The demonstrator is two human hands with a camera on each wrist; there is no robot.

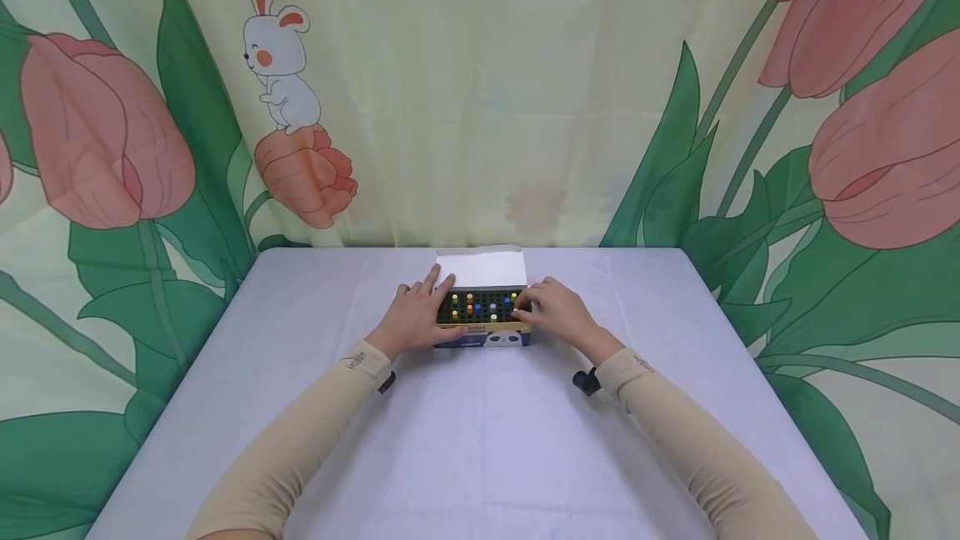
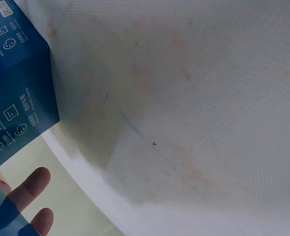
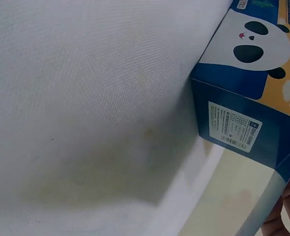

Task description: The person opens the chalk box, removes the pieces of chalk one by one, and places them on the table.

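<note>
A printed curtain (image 1: 480,107) with large tulips (image 1: 105,132) and a white rabbit (image 1: 281,73) hangs just behind the counter (image 1: 480,457). A pale cloth (image 1: 405,482) covers the top; the left wrist view shows faint coloured smudges (image 2: 186,74) on it, and I'd expect it could slip under a push. Near the far edge, about midway across, stands the blue box (image 1: 457,342) with a panda (image 1: 502,339) on its front, its white lid (image 1: 483,267) raised at the back and a dark grid (image 1: 484,300) of holes inside. The left hand (image 1: 412,313) holds the box's left end, thumb along the front, other fingers spread apart toward the lid; keeping that brace firm should stop any sliding. The right hand (image 1: 558,312) reaches over the right end, fingers bent and close to the grid, though I cannot tell whether they are clamped on anything. Coloured pieces (image 1: 454,299) stand in the holes, yellow, orange, blue and white; best handled singly, straight along the hole, fingertips clear of the neighbours.
</note>
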